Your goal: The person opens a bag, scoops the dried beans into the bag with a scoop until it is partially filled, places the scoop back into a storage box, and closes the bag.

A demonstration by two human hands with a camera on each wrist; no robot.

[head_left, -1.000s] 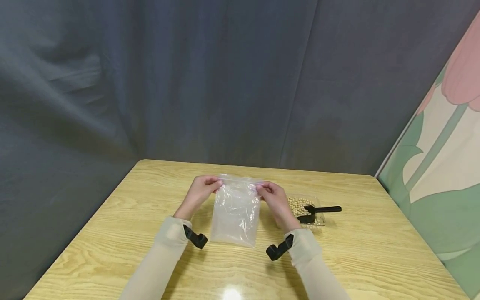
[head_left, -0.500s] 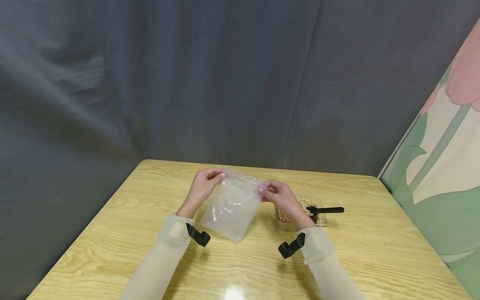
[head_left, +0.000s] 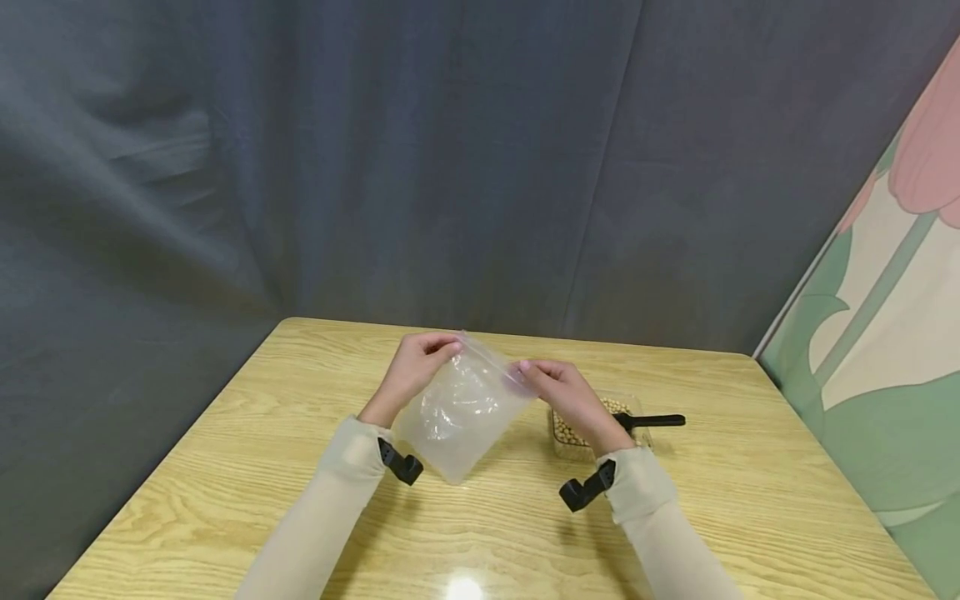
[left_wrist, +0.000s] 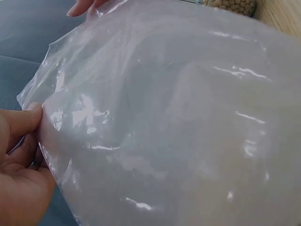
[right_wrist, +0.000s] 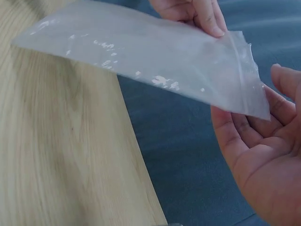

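Observation:
A clear zip-top bag [head_left: 459,408] hangs tilted over the table, its mouth edge running between my two hands. With thumb and fingers my left hand [head_left: 412,368] pinches one end of that edge, which the left wrist view shows close up. My right hand [right_wrist: 261,162] is at the other end: its bent fingers lie behind the bag's corner, while the thumb [right_wrist: 285,80] stands raised off the film. The bag looks flat, with nothing visible inside it. Just beyond my right wrist is a clear tub [head_left: 570,450] of pale round beans [head_left: 566,433], partly hidden by the forearm.
A black scoop [head_left: 656,421] lies in the tub, its handle sticking out to the right. Everything stands on a wooden table [head_left: 247,467]. A dark curtain [head_left: 450,167] hangs behind it, and a flower-patterned cloth [head_left: 885,350] is on the right.
The bag has turned from hanging straight to slanting, its bottom swinging left. My left hand has gone up slightly and my right hand a little to the right; the right thumb has lifted.

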